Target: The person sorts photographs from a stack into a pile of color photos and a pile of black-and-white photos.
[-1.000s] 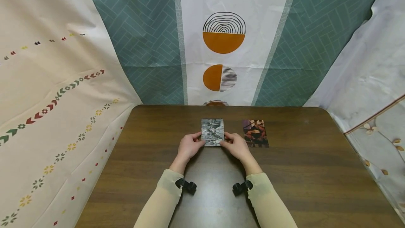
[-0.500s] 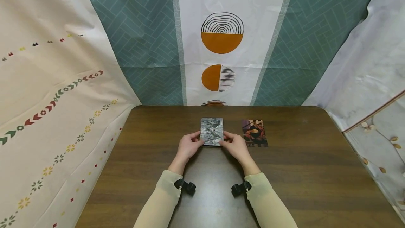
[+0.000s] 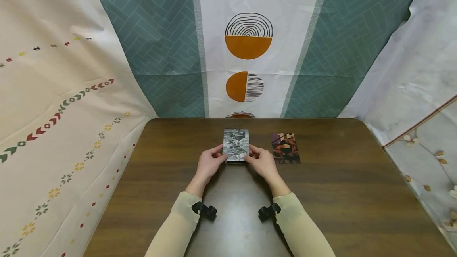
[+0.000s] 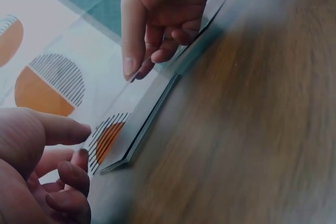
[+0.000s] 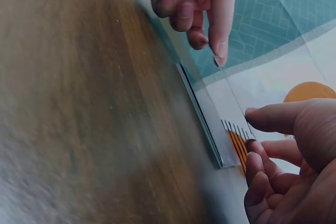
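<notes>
A picture card (image 3: 236, 145) printed in greys is held level by its two sides, in the middle of the head view. My left hand (image 3: 209, 164) pinches its left edge, and my right hand (image 3: 262, 163) pinches the right edge, thumbs on the near corners. Both wrist views show the raised card as a thin line between the fingertips of the left hand (image 4: 44, 166) and right hand (image 5: 294, 156). Below it lies a thin stack of glossy cards (image 4: 149, 124), mostly hidden by the held card in the head view.
A card with a dark orange and purple picture (image 3: 285, 148) lies flat on the brown wooden table (image 3: 357, 193), right of my right hand. Patterned cloths (image 3: 171, 50) hang behind the table and along both sides.
Both hands have lifted the grey picture card a little off the stack, moving it slightly up and left in view. The head view has shifted a little. The orange and purple card stays put.
</notes>
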The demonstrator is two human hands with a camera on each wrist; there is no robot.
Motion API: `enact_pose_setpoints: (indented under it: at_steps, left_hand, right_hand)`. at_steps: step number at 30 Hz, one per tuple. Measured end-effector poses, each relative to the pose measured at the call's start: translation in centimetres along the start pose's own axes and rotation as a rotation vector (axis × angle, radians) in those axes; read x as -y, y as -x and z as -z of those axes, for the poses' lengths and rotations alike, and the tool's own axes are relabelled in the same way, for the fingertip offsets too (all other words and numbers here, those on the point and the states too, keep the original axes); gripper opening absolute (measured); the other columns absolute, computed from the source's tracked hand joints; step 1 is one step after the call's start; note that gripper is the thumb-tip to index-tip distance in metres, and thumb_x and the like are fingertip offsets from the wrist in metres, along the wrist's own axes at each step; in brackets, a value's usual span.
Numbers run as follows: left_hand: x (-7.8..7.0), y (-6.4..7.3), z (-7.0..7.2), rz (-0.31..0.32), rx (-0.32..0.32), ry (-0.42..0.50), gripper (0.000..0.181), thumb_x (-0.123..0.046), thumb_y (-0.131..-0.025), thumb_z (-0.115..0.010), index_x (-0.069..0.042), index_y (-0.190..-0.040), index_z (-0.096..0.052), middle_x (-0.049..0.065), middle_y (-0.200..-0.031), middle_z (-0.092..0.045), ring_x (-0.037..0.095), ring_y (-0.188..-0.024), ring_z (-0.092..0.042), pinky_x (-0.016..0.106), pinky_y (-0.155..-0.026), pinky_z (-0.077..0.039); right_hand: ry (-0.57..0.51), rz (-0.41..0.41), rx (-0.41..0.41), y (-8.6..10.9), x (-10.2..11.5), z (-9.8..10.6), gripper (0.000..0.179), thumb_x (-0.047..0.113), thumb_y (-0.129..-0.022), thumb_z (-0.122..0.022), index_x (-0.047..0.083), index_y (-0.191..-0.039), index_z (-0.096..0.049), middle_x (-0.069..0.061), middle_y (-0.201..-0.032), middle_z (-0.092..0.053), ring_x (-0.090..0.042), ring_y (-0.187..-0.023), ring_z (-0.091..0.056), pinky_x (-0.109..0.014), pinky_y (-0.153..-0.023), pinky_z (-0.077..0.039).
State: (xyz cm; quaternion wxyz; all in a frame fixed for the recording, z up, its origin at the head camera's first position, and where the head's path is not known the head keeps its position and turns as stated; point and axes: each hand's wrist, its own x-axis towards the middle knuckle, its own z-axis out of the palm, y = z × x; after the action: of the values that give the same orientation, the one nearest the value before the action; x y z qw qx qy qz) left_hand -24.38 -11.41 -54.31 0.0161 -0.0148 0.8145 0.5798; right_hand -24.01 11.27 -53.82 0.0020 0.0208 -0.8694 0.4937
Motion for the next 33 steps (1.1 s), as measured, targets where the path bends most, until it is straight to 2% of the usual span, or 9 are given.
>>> enact_pose_setpoints:
  at_steps: [9, 16, 25, 33]
  left_hand:
    - [0.1, -0.2, 2.0, -0.043, 0.018, -0.003, 0.05, -0.016, -0.097, -0.08, -0.005, -0.144, -0.068, 0.003, -0.088, -0.06, 0.017, -0.074, -0.051, 0.028, -0.062, -0.042]
    - [0.6, -0.1, 4.3, -0.073, -0.01, -0.033, 0.049, -0.016, -0.097, -0.08, -0.005, -0.143, -0.069, 0.005, -0.089, -0.061, 0.018, -0.068, -0.052, 0.027, -0.059, -0.044]
    - [2.3, 0.5, 8.1, -0.013, -0.039, -0.046, 0.051, -0.022, -0.099, -0.079, -0.008, -0.146, -0.067, 0.008, -0.097, -0.062, 0.019, -0.071, -0.053, 0.027, -0.061, -0.045]
    - [3.6, 1.3, 11.1, 0.006, -0.087, -0.114, 0.052, -0.023, -0.099, -0.078, -0.007, -0.147, -0.066, 0.008, -0.099, -0.062, 0.019, -0.075, -0.051, 0.029, -0.062, -0.043]
  right_hand:
    - [0.045, 0.044, 0.018, -0.2, 1.2, -1.0, 0.058, 0.023, -0.095, -0.082, 0.005, -0.147, -0.065, -0.009, -0.117, -0.073, -0.023, -0.095, -0.066, -0.042, -0.081, -0.054]
    - [0.067, 0.102, 0.058, -0.7, 2.6, -2.6, 0.061, 0.025, -0.095, -0.082, 0.003, -0.149, -0.063, -0.008, -0.115, -0.071, -0.018, -0.089, -0.062, -0.039, -0.079, -0.052]
    - [0.136, 0.211, 0.093, -1.1, 4.3, -6.0, 0.064, 0.027, -0.092, -0.085, 0.0, -0.147, -0.064, -0.005, -0.109, -0.072, -0.015, -0.085, -0.059, -0.036, -0.079, -0.051]
    - [0.198, 0.24, 0.133, -1.0, 5.9, -9.2, 0.065, 0.026, -0.089, -0.087, 0.0, -0.144, -0.065, -0.004, -0.106, -0.069, -0.013, -0.085, -0.06, -0.032, -0.08, -0.051]
